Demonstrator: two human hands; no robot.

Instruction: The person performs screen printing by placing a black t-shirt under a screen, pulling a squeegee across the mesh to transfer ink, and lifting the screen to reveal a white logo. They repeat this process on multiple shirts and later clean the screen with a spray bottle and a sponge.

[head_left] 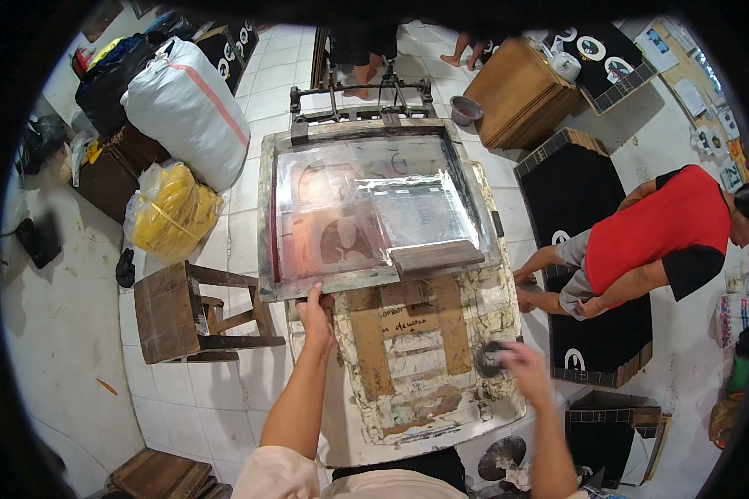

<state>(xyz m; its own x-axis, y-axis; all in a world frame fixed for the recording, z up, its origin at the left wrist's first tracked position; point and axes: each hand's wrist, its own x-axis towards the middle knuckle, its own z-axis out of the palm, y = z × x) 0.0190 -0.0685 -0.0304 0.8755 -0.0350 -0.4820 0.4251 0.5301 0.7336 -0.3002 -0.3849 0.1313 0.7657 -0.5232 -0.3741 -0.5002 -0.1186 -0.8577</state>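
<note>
A screen printing frame (268, 208) with see-through mesh is tilted up above a worn, stained printing board (416, 374). My left hand (315, 316) grips the frame's near edge, left of its middle, thumb on top. On the near right of the frame rests a wooden squeegee (437, 259). My right hand (526, 370) is over the board's right edge, smeared by motion. At its fingertips is a dark round thing (490, 359), perhaps a tape roll; whether I hold it or only touch it is unclear. Brown tape strips (368, 358) cover parts of the board.
Left of the board stands a wooden stool (175, 312); beyond it sit a yellow bundle (172, 212) and a big white sack (187, 112). A metal hinge stand (362, 100) holds the frame's far side. A person in a red shirt (657, 220) bends beside stacked black printed sheets (586, 191).
</note>
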